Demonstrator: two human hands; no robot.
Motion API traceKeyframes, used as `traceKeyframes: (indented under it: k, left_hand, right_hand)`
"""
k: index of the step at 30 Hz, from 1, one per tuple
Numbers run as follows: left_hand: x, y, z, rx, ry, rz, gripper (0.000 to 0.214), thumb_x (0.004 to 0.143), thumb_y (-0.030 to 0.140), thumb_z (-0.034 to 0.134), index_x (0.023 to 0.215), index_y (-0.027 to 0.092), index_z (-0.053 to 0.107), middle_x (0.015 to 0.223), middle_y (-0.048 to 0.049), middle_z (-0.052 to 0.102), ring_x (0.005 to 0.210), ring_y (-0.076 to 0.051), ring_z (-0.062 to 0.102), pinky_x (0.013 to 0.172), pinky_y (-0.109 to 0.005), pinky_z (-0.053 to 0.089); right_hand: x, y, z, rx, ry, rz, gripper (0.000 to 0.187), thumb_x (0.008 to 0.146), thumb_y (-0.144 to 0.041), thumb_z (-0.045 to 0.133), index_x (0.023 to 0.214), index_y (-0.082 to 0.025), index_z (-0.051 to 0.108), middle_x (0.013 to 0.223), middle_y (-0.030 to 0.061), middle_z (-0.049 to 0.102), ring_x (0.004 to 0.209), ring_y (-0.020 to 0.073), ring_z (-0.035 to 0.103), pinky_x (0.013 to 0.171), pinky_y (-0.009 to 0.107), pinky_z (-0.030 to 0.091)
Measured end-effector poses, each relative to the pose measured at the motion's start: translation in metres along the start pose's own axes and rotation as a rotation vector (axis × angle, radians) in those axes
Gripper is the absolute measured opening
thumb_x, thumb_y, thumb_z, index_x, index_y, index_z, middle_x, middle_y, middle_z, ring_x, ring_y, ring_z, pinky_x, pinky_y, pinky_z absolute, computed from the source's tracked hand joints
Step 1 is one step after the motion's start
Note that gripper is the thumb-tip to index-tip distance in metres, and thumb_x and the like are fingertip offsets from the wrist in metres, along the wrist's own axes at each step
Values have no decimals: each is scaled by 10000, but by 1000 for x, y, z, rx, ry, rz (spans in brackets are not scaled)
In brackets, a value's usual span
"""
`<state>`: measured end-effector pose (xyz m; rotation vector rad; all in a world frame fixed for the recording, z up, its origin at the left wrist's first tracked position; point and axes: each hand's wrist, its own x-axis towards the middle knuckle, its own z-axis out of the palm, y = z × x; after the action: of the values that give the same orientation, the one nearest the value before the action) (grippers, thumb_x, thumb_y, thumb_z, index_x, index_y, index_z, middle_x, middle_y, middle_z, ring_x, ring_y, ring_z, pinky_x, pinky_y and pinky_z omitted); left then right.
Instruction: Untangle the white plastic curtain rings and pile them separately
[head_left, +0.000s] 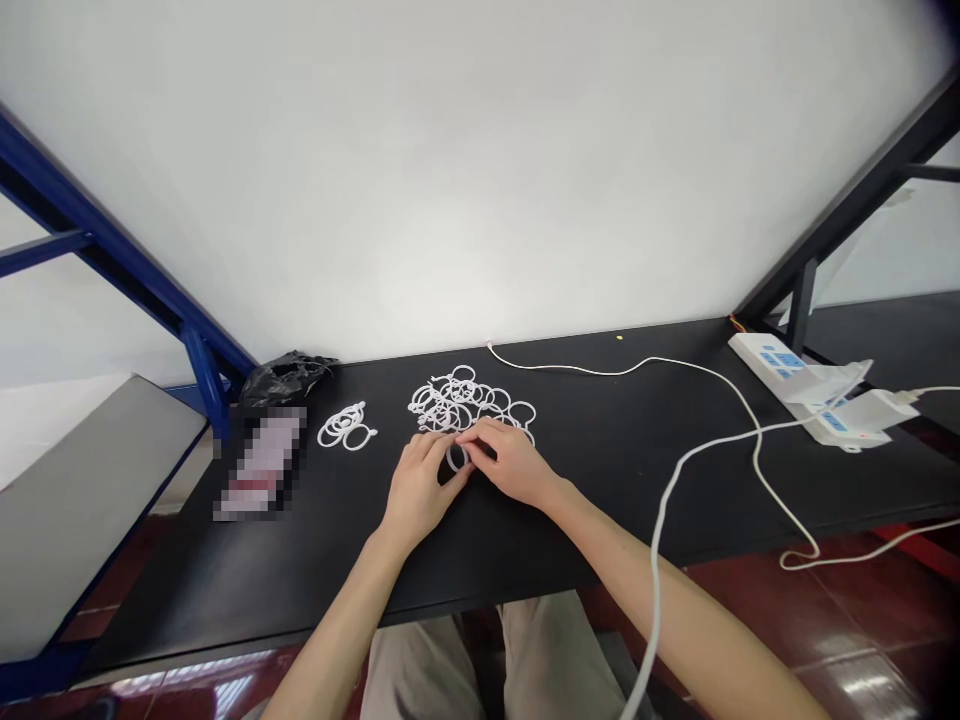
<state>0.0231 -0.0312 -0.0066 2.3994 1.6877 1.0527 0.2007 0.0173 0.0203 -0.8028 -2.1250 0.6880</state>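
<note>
A white plastic curtain ring (457,458) is held upright between my two hands, just above the black table. My left hand (421,478) grips its left side with thumb and fingers. From the right, my right hand (511,462) pinches the top and right edge of the same ring. Right behind my fingers lies a loose, tangled pile of similar white rings (450,398); my hands hide its near edge. To the left is a smaller group of white rings (346,427), some with small knobs visible.
A crumpled black plastic bag (285,378) and a blurred-out item (262,465) sit at the table's left. A white power strip (802,385) lies at the right. White cables (679,465) loop across the right side, one passing over my right forearm. A pale wall (480,180) rises behind the black table (600,430).
</note>
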Motion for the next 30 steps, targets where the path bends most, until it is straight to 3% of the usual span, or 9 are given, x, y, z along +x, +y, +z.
traceKeyframes:
  k: [6, 11, 14, 17, 23, 30]
  left_hand:
    - [2, 1, -4, 27, 104, -113, 363, 901, 332, 639, 1227, 198, 550, 1105, -86, 648, 1026, -247, 593, 906, -400, 499]
    - [0, -37, -26, 330, 294, -316, 360, 920, 364, 575, 1201, 140, 603, 1194, -163, 635, 1125, -327, 553, 954, -478, 437]
    - [-5, -67, -37, 487, 221, -434, 433, 937, 361, 518, 1298, 129, 577, 1322, -177, 600, 1218, -381, 486, 973, -525, 399]
    - [-9, -82, -40, 537, 148, -470, 452, 949, 368, 478, 1306, 108, 577, 1406, -194, 546, 1302, -390, 427, 1023, -544, 365]
    - [-9, -80, -38, 494, 115, -495, 461, 954, 373, 453, 1318, 116, 573, 1402, -182, 550, 1302, -364, 433, 1028, -520, 382]
    - [-10, -77, -39, 464, 115, -473, 411, 946, 311, 458, 1294, 141, 594, 1382, -158, 562, 1289, -356, 433, 1011, -506, 388]
  right_hand:
    - [-1, 6, -2, -78, 94, 41, 238, 950, -212, 554, 1163, -229, 658, 1017, 42, 729, 971, 190, 667, 880, 344, 533]
    - [2, 18, -15, -233, 254, 142, 192, 952, -218, 518, 1051, -209, 682, 956, 62, 716, 903, 213, 653, 842, 371, 533]
    - [4, 24, -22, -283, 272, 211, 181, 945, -210, 520, 1027, -200, 681, 967, 70, 717, 914, 224, 645, 857, 386, 526]
    - [5, 26, -24, -311, 238, 250, 181, 941, -208, 522, 1038, -193, 675, 980, 73, 712, 955, 236, 634, 881, 397, 515]
    - [3, 26, -21, -352, 195, 252, 183, 944, -210, 517, 1040, -197, 672, 975, 63, 700, 963, 237, 599, 899, 397, 494]
    - [0, 23, -15, -479, 22, 236, 224, 878, -328, 657, 1057, -198, 689, 1040, 87, 655, 1008, 275, 546, 926, 445, 467]
